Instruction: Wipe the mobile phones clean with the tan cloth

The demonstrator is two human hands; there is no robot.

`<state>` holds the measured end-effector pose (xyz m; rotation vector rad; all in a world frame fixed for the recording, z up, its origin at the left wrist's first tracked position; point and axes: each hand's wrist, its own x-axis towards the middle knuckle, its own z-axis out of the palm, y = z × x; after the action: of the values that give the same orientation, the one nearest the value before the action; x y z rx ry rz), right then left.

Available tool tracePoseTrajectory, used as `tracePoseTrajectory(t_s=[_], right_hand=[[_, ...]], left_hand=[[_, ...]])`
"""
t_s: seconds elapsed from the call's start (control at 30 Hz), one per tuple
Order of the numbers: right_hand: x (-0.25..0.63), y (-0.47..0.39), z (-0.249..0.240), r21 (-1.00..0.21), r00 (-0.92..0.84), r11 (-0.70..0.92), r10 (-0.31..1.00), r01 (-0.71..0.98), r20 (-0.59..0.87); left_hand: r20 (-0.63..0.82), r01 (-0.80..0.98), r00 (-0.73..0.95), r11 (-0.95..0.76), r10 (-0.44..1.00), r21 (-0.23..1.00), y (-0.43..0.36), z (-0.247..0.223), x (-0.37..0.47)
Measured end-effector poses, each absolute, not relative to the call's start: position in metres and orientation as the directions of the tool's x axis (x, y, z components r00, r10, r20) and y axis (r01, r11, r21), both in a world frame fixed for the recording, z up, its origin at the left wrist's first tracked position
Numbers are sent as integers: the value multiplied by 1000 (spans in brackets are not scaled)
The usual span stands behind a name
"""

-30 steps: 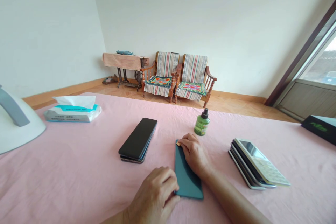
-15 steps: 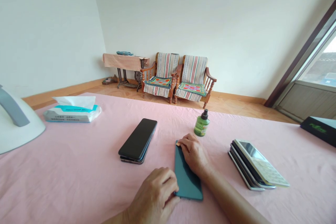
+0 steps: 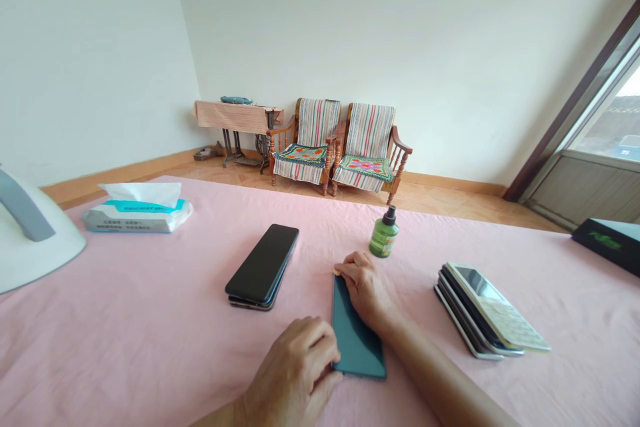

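A dark teal phone (image 3: 356, 340) lies flat on the pink tablecloth (image 3: 150, 320) in front of me. My left hand (image 3: 295, 377) rests with curled fingers against its near left edge. My right hand (image 3: 364, 290) lies over its far end, fingertips at the top left corner. To the left a black phone (image 3: 263, 265) sits on top of another phone. On the right lies a stack of several phones (image 3: 487, 317), a white keypad one on top. A small green bottle with a black cap (image 3: 384, 235) stands just beyond my right hand.
A pack of tissues (image 3: 137, 212) lies at the far left of the table. A white curved object (image 3: 30, 240) stands at the left edge. A black box (image 3: 607, 243) sits at the far right. Two wooden armchairs (image 3: 340, 150) stand by the back wall.
My right hand's fingertips have crept slightly up and to the left at the phone's far corner. The left hand and the other things stay where they were.
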<state>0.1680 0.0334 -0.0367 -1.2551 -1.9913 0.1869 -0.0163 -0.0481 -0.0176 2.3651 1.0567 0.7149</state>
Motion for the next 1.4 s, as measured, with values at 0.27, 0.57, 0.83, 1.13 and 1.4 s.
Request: tracePoseTrajectory(t_s=[0.27, 0.57, 0.83, 1.13, 1.4], right_hand=[[166, 33, -35, -508, -214, 492, 834, 707, 509], [157, 23, -35, -505, -242, 505, 833, 700, 498], [163, 27, -32, -490, -242, 488, 842, 722, 481], [163, -29, -24, -521, -388, 560, 826, 644, 408], [163, -65, -24, -557, -453, 606, 795, 568, 403]], left_hand=[[265, 546, 569, -599, 778, 586, -48, -15, -15], [263, 545, 582, -610, 769, 575, -49, -19, -17], [259, 540, 572, -595, 778, 595, -49, -20, -17], [244, 532, 579, -587, 778, 611, -48, -15, -17], [220, 558, 502, -508, 836, 656, -50, -13, -14]])
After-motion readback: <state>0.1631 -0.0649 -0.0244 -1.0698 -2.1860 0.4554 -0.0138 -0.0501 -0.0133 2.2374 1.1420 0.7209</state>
